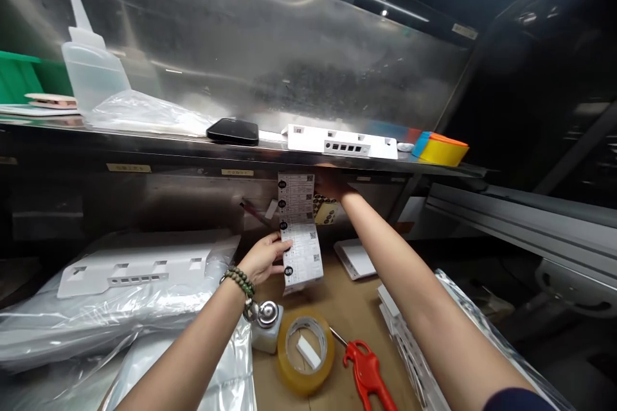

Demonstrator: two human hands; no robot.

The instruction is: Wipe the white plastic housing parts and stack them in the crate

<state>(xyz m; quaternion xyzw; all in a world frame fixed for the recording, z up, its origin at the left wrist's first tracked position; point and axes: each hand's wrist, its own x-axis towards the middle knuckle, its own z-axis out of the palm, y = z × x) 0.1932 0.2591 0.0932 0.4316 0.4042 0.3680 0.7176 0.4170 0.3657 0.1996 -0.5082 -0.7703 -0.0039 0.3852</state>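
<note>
A strip of printed white labels [299, 231], with black round marks and QR codes, hangs below the shelf edge. My left hand [264, 258], with a beaded bracelet at the wrist, pinches the strip's left edge between thumb and fingers. Up under the shelf, my right hand [332, 182] is beside the top of the strip. Its fingers lie in shadow and partly behind the labels, so their grip is hidden. Just beneath that hand is a yellowish sheet of round dark stickers [324, 210].
The metal shelf [183, 149] carries a squeeze bottle [94, 74], a black phone-like object [233, 131] and a white slotted panel [342, 142]. Below are bagged panels [135, 270], a pump bottle [267, 327], a tape roll [288, 369] and a red air gun [367, 372].
</note>
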